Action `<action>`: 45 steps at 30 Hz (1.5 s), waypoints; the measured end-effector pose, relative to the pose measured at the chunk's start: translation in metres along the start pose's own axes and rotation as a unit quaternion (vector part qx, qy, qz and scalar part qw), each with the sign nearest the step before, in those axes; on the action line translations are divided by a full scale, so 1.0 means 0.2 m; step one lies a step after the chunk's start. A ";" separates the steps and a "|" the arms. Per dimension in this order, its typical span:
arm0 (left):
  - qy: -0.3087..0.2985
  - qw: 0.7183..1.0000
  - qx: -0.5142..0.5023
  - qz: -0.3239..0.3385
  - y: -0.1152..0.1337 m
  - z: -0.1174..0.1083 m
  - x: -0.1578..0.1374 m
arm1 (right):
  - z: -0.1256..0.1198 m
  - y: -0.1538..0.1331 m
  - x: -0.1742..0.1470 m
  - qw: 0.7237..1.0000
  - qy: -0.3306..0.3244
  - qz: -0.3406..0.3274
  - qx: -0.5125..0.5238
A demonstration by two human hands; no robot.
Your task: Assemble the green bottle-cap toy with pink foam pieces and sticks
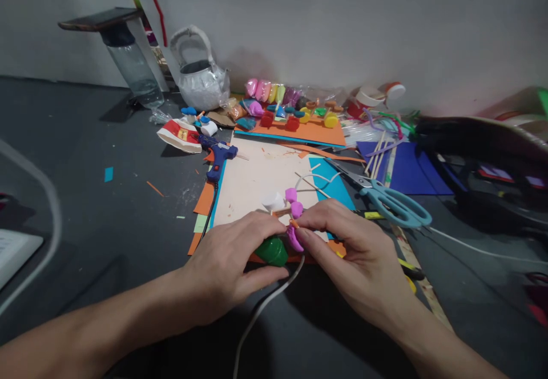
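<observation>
My left hand point(233, 256) is closed around a shiny green rounded piece point(273, 252), thumb below it and fingers above. Pink modelling-clay lumps point(296, 209) sit just beyond my fingertips, beside a small stick point(281, 212). Between the hands is a curved pink clay piece point(294, 240). My right hand point(362, 256) pinches a small orange piece point(293, 224) against the pink clay with thumb and forefinger. How these parts join is partly hidden by my fingers. A white lump point(273, 201) lies just behind, on the cream sheet point(252, 179).
A blue glue gun point(219, 159) lies left of the sheet, and blue-handled scissors point(394, 199) lie right. Further back are wrapped clay packs point(268, 91), small wheeled clay models point(295, 117), a silver kettle point(203, 85) and a water bottle point(136, 71). A white cable point(261, 307) runs under my hands.
</observation>
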State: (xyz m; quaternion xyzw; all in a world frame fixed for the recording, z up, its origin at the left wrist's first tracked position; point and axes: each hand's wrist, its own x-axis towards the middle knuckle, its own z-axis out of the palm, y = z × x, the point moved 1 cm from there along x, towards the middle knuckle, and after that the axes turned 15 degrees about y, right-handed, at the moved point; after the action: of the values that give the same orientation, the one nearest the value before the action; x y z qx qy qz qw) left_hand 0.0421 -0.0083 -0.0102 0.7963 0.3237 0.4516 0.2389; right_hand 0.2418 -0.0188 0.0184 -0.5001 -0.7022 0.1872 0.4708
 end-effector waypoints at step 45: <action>0.013 0.958 -0.178 -0.223 0.01 0.05 -0.03 | -0.01 0.00 0.00 0.919 0.073 -0.343 -0.182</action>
State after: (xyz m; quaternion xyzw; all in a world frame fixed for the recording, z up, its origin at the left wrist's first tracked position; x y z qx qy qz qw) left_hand 0.0488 -0.0155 -0.0167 0.6423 0.4108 0.4475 0.4673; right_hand 0.2440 -0.0190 0.0200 -0.3180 -0.8162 -0.1537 0.4572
